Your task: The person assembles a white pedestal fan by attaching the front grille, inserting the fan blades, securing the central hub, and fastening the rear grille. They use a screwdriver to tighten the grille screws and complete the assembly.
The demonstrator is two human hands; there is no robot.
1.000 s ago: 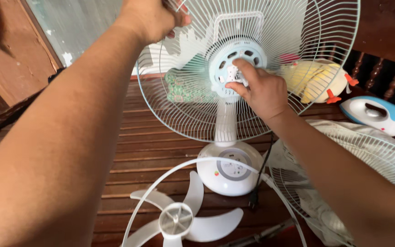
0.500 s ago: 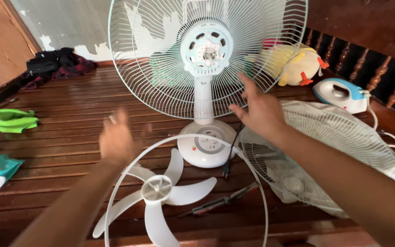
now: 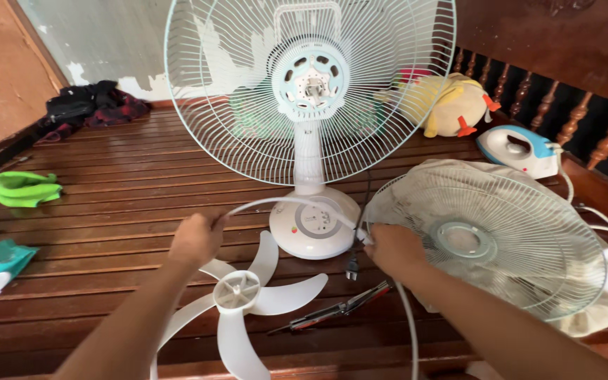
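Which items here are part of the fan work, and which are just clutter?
In use: left hand and right hand gripping white ring; fan blade; standing fan; loose grille; screwdriver.

Lying about: iron, plush toy, green cloth, dark clothes.

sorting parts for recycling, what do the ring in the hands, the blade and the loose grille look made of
Ring: looks like white plastic, smooth, thin and bendy.
Blade: translucent white plastic, glossy, moulded in one piece.
Loose grille: probably coated metal wire, thin pale spokes.
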